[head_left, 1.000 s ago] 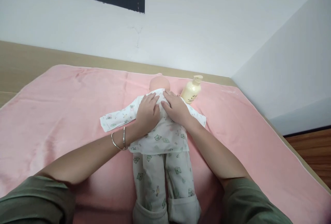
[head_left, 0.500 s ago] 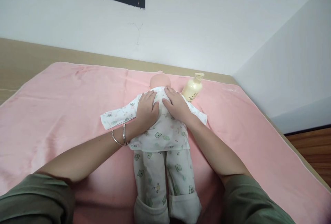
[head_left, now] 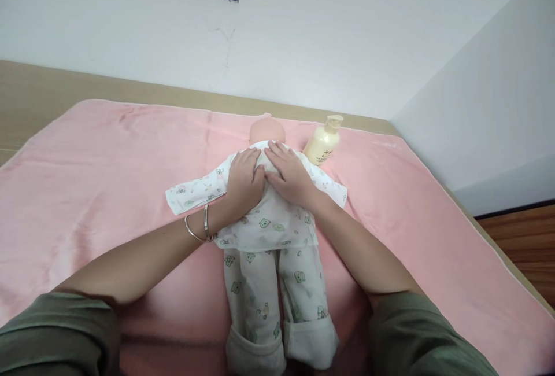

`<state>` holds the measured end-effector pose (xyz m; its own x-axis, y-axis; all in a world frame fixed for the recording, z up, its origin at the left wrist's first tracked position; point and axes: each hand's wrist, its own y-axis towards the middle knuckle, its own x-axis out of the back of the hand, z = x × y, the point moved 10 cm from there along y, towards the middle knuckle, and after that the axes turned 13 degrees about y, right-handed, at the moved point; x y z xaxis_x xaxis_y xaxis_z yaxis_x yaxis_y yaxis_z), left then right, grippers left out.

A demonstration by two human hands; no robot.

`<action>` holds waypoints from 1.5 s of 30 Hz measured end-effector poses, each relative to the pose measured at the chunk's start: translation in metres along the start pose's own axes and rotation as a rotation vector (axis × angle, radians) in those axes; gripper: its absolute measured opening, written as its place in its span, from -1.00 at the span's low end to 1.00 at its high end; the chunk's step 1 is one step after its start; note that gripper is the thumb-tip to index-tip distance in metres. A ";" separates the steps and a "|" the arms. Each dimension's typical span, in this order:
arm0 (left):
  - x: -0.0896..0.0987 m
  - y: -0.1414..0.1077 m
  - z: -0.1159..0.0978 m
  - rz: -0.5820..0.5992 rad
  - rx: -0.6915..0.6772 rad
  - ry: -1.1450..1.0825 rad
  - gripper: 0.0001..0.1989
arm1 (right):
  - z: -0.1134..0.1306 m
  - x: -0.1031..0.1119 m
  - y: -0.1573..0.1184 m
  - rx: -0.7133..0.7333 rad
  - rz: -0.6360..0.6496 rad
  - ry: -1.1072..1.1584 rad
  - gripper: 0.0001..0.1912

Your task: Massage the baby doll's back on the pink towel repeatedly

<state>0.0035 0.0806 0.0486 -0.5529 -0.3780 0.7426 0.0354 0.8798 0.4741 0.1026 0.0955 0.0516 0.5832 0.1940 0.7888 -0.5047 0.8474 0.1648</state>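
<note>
A baby doll (head_left: 266, 130) lies on the pink blanket, its head at the far end. It wears a white printed top (head_left: 277, 228) with the sleeves spread out and matching trousers (head_left: 260, 295) with turned-up cuffs. My left hand (head_left: 245, 179) rests flat on the left upper part of the top, fingers stretched toward the head. On the right upper part lies my right hand (head_left: 292, 176), also flat, its thumb near the left thumb. Neither hand grips anything. Two silver bangles circle my left wrist.
A pale yellow pump bottle (head_left: 322, 143) stands on the pink blanket (head_left: 130, 168), just beyond the doll's right sleeve. The blanket covers a wooden surface (head_left: 39, 84) that meets a white wall. Dark wood panelling (head_left: 520, 243) shows at the right edge.
My right hand has slid slightly left across the doll's top, closer to my left hand. The left hand stays in nearly the same spot. The camera view has shifted a little.
</note>
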 end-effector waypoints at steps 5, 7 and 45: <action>-0.003 -0.002 0.003 -0.008 0.014 0.019 -0.53 | -0.009 0.011 -0.009 -0.196 -0.125 -0.087 -0.37; -0.002 0.000 0.004 0.003 0.025 0.026 -0.53 | 0.012 0.007 -0.020 -0.148 -0.161 -0.157 -0.40; 0.001 0.009 -0.014 0.151 -0.044 0.200 -0.68 | 0.021 0.002 -0.022 -0.082 -0.158 -0.281 -0.37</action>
<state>0.0148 0.0838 0.0603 -0.3632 -0.2965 0.8833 0.1434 0.9189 0.3674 0.1021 0.0667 0.0619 0.4464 -0.0771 0.8915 -0.3627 0.8952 0.2590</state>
